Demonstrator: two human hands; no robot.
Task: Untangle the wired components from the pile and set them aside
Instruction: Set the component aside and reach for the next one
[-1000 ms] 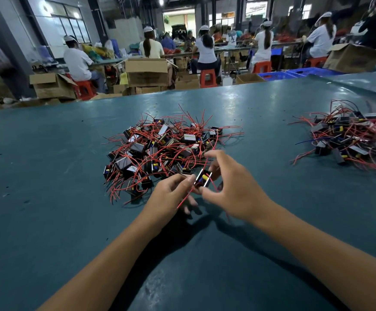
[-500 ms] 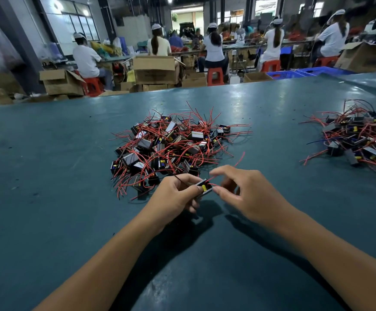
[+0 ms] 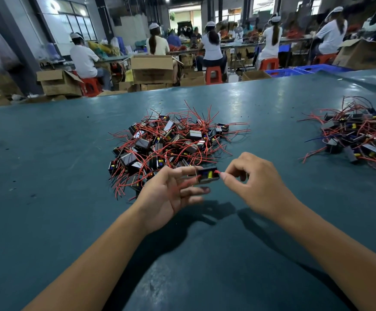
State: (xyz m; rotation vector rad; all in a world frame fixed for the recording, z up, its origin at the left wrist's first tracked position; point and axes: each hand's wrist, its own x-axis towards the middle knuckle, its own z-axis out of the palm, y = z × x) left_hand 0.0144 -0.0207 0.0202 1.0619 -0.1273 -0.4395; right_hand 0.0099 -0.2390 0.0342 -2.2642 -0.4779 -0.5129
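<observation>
A tangled pile [image 3: 171,142] of small black components with red wires lies on the green table [image 3: 48,176] in front of me. Just short of the pile, my left hand [image 3: 171,196] holds one black component [image 3: 207,175] with a yellow part between its fingertips, palm turned up. My right hand [image 3: 256,182] pinches the red wire at that component's right end. The component is lifted off the table and sits apart from the pile.
A second, smaller heap of wired components [image 3: 359,135] lies at the right edge of the table. Beyond the far table edge stand cardboard boxes [image 3: 152,68], red stools and several seated people at benches.
My left hand has turned palm up and its fingers have spread, with the component now lying sideways. My right hand has shifted right and pinches the wire end. The view moved slightly.
</observation>
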